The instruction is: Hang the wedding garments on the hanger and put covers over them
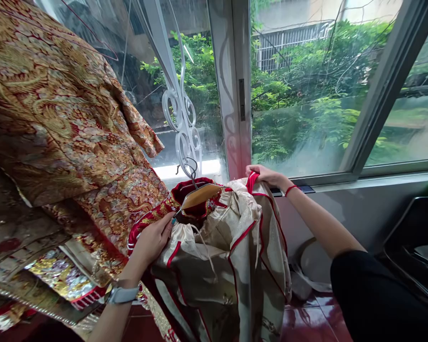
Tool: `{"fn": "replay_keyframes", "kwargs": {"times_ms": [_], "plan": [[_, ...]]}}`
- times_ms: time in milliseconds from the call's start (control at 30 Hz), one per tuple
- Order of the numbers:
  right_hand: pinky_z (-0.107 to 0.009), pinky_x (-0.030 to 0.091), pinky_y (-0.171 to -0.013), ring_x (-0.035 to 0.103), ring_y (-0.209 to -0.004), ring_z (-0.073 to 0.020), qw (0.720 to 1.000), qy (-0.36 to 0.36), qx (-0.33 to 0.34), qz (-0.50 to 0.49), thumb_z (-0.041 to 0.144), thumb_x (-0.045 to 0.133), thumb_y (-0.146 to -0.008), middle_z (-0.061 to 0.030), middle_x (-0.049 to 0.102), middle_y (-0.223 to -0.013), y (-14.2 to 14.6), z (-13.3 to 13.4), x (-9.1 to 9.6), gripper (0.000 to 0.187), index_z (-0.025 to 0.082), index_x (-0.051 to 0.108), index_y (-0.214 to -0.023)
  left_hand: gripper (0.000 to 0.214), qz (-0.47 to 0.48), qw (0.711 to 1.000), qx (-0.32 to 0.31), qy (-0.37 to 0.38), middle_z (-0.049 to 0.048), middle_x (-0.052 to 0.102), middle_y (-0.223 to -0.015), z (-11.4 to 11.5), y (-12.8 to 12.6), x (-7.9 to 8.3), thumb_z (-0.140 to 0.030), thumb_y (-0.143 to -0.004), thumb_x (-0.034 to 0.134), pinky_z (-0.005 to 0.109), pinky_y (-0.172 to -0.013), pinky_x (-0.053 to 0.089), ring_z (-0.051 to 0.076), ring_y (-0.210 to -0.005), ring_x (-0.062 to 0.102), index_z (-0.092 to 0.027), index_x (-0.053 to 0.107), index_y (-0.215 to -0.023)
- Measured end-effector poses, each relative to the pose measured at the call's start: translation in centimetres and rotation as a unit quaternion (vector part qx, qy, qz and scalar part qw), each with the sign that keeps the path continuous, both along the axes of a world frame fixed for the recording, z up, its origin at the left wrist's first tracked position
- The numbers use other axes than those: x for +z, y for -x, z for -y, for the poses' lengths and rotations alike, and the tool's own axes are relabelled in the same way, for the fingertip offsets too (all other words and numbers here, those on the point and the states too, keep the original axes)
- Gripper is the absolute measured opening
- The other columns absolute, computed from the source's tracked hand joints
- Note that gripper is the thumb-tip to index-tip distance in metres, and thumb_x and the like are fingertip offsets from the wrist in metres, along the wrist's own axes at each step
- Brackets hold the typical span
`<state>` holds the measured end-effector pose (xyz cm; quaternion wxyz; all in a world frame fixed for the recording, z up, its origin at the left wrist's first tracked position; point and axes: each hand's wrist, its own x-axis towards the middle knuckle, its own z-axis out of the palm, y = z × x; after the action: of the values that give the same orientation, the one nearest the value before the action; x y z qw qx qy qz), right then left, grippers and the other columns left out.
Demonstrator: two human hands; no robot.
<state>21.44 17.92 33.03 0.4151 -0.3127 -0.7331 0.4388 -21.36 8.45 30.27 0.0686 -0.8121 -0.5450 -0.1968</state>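
Observation:
A cream garment with red piping (214,266), gathered at the top with a loose drawstring and skirt-like, hangs in front of me. Behind its waist, a red jacket with gold embroidery (148,219) sits on a clothes hanger (201,195) with a metal hook. My left hand (156,240) is closed at the hanger's left arm, pinching the gathered waist there. At the other side, my right hand (266,175) is closed on the garment's red-edged top and holds it out beside the hanger's right end. Most of the jacket is hidden behind the cream cloth.
A large gold and red brocade robe (57,104) hangs close on the left. White scrolled metalwork (181,114) rises before the window (306,104). A black chair (410,237) stands at right, and a pale bag (301,280) lies on the red tiled floor (317,316).

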Motion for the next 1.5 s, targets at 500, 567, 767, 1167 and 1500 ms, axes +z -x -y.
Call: {"fn": "replay_keyframes", "kwargs": {"times_ms": [500,567,767,1167,1500], "plan": [[-0.028,0.046,-0.066,0.056,-0.070,-0.0158,0.848,-0.353,-0.366,0.146,0.018,0.057,-0.082,-0.0010,0.061,-0.083,-1.3,12.9,-4.1,0.011,0.022,0.056,-0.092,0.049,-0.009,1.000,0.021,-0.021,0.0094,0.077,-0.106,0.5,-0.1,-0.3,-0.035,-0.093,0.029,0.032,-0.070,0.054,0.027,-0.087,0.073,-0.021,0.062,-0.128],[-0.033,0.051,-0.074,0.061,-0.081,-0.0201,0.801,-0.370,-0.449,0.136,0.018,0.053,-0.088,-0.0047,0.064,-0.091,-0.4,13.7,-5.8,0.013,0.023,0.058,-0.099,0.050,-0.012,1.000,0.016,-0.021,0.0100,0.077,-0.106,0.4,0.1,-0.2,-0.035,-0.094,0.029,0.033,-0.070,0.054,0.028,-0.087,0.074,-0.020,0.062,-0.127],[-0.038,0.054,-0.075,0.062,-0.085,-0.0237,0.775,-0.341,-0.516,0.132,0.016,0.052,-0.086,-0.0068,0.064,-0.095,0.0,13.0,-8.7,0.028,0.023,0.059,-0.112,0.050,-0.013,0.999,0.003,-0.037,0.0102,0.077,-0.104,-0.1,0.6,-0.2,-0.034,-0.093,0.029,0.031,-0.072,0.054,0.027,-0.087,0.074,-0.018,0.063,-0.125],[-0.030,0.042,-0.062,0.054,-0.073,-0.0204,0.778,-0.408,-0.408,0.249,0.005,0.047,-0.083,-0.0039,0.060,-0.077,2.6,11.8,-4.8,0.019,0.022,0.052,-0.077,0.057,-0.038,0.998,0.049,0.013,0.0130,0.072,-0.119,0.2,-0.3,0.4,-0.037,-0.093,0.023,0.037,-0.079,0.053,0.031,-0.100,0.071,-0.016,0.057,-0.134],[-0.042,0.048,-0.090,0.057,-0.105,-0.0278,0.789,-0.443,-0.348,0.244,0.022,0.061,-0.083,-0.0100,0.066,-0.110,1.3,11.2,-3.0,0.032,0.022,0.059,-0.115,0.050,-0.039,0.999,0.037,0.009,0.0122,0.076,-0.105,0.0,-0.4,0.4,-0.037,-0.095,0.024,0.034,-0.073,0.052,0.029,-0.091,0.073,-0.017,0.057,-0.128]]}}
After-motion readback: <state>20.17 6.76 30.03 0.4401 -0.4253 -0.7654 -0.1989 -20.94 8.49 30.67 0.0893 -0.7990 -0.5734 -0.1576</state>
